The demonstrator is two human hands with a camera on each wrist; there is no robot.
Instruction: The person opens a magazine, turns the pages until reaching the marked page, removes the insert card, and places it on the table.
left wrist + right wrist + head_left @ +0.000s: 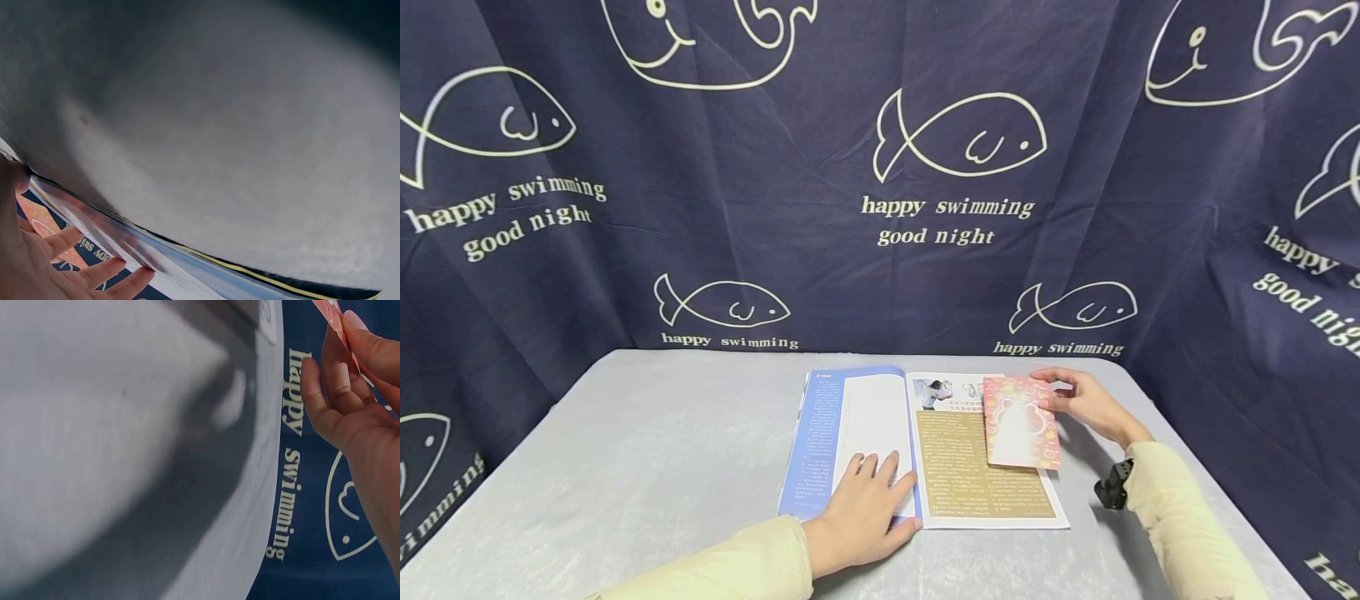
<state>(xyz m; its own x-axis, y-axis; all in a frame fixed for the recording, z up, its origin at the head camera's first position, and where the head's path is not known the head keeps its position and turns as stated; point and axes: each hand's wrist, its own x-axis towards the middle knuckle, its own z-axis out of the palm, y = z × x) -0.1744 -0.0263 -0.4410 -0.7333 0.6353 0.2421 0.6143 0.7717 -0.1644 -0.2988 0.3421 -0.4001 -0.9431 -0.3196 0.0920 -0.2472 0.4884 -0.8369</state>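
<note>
An open magazine [947, 508] lies on the table, its left page blue-edged and white, its right page printed with a brown text block and a picture. My left hand [865, 512] rests on the lower left page beside the fold, fingers spread and straight. In my right hand [1086, 402] a pink patterned card [1021, 425] with a white middle is pinched by its upper right edge between thumb and fingers. The card overlaps the right page in the head view. In the right wrist view only a corner of the card [334, 322] shows, between thumb and fingers.
The table [647, 467] has a pale grey cloth. Behind it and at both sides hangs a dark blue curtain [820, 250] with white fish drawings and lettering. A small black device [1114, 485] sits at my right wrist.
</note>
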